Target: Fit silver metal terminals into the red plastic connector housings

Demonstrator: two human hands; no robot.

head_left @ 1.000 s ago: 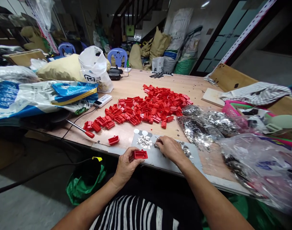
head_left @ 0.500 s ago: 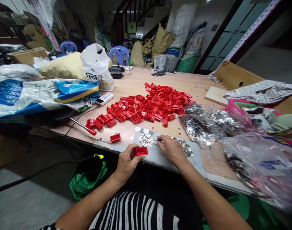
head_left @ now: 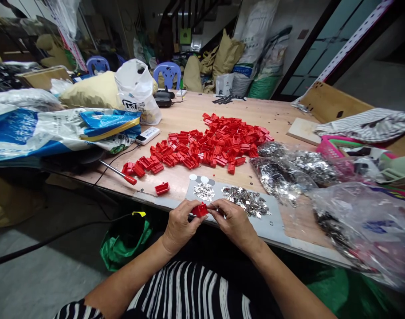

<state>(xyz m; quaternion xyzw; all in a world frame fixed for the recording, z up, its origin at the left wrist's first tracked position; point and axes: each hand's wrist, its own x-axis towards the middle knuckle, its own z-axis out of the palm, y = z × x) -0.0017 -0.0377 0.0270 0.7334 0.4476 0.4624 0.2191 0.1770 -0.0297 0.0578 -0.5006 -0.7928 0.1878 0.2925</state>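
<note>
My left hand (head_left: 179, 226) grips a small red plastic part (head_left: 200, 209) just in front of the table's near edge. My right hand (head_left: 234, 223) has its fingertips pinched against the right end of that same part; whether a metal piece sits between them is hidden. Right behind my hands lies a grey board (head_left: 272, 223) with two heaps of small shiny metal pieces (head_left: 245, 200). A single red part (head_left: 162, 188) lies to the left of the board. Farther back a big pile of red parts (head_left: 209, 144) spreads across the wooden table (head_left: 185, 115).
Clear bags of metal pieces (head_left: 289, 170) lie at the right, with a pink basket (head_left: 332, 148) behind them. A red-handled screwdriver (head_left: 120, 173), a white remote (head_left: 148, 135) and blue-white sacks (head_left: 56, 128) sit at the left. A green bag (head_left: 125, 241) hangs below the table edge.
My right hand left the metal heap on the board and came back to the red part in my left hand. Both hands now meet at the table's near edge.
</note>
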